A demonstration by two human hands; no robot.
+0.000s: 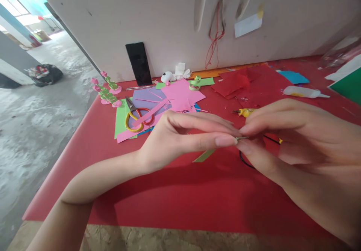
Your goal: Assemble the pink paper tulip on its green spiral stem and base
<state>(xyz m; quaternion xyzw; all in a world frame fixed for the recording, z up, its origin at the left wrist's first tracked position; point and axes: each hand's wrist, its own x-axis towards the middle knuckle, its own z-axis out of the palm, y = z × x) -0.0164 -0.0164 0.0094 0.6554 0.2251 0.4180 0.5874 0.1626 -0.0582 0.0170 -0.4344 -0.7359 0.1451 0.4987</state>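
Fingertips of both hands meet at the middle right, pinching a small piece of green paper (241,138), seen nearly edge-on. My left hand (172,138) holds its left end between thumb and fingers. At its right end, the thumb and forefinger of my right hand (284,138) are closed on it. Below my left thumb shows a green paper strip (203,156); whether it joins the held piece is hidden. Just behind my right hand lies a yellow tool with a dark tip (244,112), partly covered by the hand. A black cord (246,161) curves beneath the fingers.
Yellow-and-red-handled scissors (131,106) lie on pink, purple and green paper (143,97). Small pink paper flowers (105,89) stand at the left edge. A black phone (139,64) leans on the wall. Red paper (234,83) and a glue bottle (303,92) lie at the back right.
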